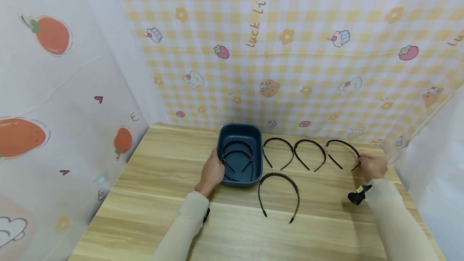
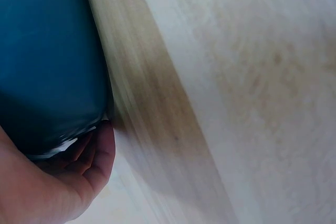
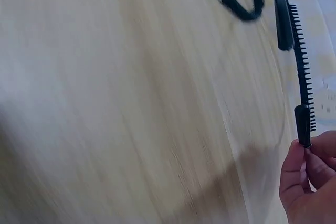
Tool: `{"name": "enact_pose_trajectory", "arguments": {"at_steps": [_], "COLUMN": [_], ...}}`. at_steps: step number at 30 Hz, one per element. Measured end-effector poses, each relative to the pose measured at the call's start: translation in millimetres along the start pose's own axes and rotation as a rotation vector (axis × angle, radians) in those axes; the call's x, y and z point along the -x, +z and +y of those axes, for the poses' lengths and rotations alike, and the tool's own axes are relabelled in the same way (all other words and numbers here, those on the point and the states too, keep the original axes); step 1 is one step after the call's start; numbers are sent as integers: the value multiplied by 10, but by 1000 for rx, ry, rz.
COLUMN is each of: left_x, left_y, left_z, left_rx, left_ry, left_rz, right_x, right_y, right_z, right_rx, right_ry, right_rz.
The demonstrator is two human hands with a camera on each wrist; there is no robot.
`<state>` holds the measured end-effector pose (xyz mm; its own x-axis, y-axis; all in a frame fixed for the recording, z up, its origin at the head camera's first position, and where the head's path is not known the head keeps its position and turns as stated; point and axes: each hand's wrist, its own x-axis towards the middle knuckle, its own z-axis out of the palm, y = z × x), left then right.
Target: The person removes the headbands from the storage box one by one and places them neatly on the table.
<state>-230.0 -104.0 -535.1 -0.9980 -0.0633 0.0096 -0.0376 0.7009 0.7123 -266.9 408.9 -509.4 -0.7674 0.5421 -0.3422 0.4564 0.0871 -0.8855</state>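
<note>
My left hand (image 1: 212,171) grips the left side of a dark blue plastic bin (image 1: 239,183), its fingers curled at the bin's edge in the left wrist view. Inside the bin lie several dark headbands (image 1: 237,141). At the far right, my right hand (image 1: 373,166) pinches one leg of a black headband (image 1: 344,142) between thumb and fingers. Small comb teeth show along this headband in the right wrist view. Left of it, two thin black headbands (image 1: 309,140) (image 1: 278,138) lie in a row on the table.
A larger headband with a coiled-looking top (image 1: 279,174) lies in front of the row, near the bin's front right corner. The wooden table (image 1: 232,228) meets a yellow checked cloth wall (image 1: 239,75) at the back. White printed sheets hang at both sides.
</note>
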Motion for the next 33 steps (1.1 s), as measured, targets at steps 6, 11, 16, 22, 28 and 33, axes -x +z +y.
{"name": "enact_pose_trajectory", "arguments": {"at_steps": [6, 11, 16, 22, 28, 33], "left_x": [-6, -11, -19, -41, -39, -29], "left_y": [-5, -2, 10, 11, 9, 18], "left_z": [18, 26, 48, 26, 6, 1], "left_rx": [-7, -2, 1, -10, -10, 3], "left_ry": [-8, -10, -9, -15, -31, -36], "left_rz": [-2, -16, -14, 4, 5, -6], "right_x": [-74, -108, -103, -127, -113, -37], "right_y": [-75, -78, -119, -153, -141, -115], "right_z": [32, 82, 87, 75, 103, 164], "right_rx": [-149, -243, -284, -363, -343, -231], "right_ry": [43, 95, 185, 235, 206, 158], "right_rz": [31, 39, 54, 52, 61, 81]}}
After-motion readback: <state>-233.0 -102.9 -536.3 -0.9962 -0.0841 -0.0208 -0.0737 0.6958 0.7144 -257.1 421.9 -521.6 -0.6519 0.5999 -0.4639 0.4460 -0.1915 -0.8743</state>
